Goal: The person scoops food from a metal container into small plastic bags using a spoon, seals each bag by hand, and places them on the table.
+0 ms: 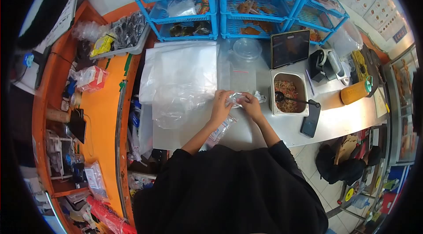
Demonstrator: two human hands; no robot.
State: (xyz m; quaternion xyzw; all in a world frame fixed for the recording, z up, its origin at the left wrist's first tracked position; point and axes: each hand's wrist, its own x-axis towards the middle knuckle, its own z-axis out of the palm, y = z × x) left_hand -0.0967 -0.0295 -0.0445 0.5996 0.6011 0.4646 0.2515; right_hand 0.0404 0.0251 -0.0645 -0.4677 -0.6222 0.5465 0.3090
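My left hand (221, 105) and my right hand (251, 105) meet over the steel table (260, 135), their fingers closed on a small crumpled clear plastic bag (235, 98). Whether anything is inside the bag I cannot make out. Just right of my right hand lies a scrap of crumpled plastic (261, 98). A steel pan (301, 79) of chopped, reddish-brown food (286, 86) stands further right, with a black spoon (293, 99) resting in it. Below my left forearm is a printed clear packet (219, 131). Large clear plastic sheets (185, 69) are spread on the left.
Blue tiered baskets (218, 7) with packets line the back. Before them are a round clear lid or tub (247, 49) and a tablet (290, 49). Right of the pan lie a phone (311, 119) and an orange bottle (354, 92). Another person (343, 163) is low at the right.
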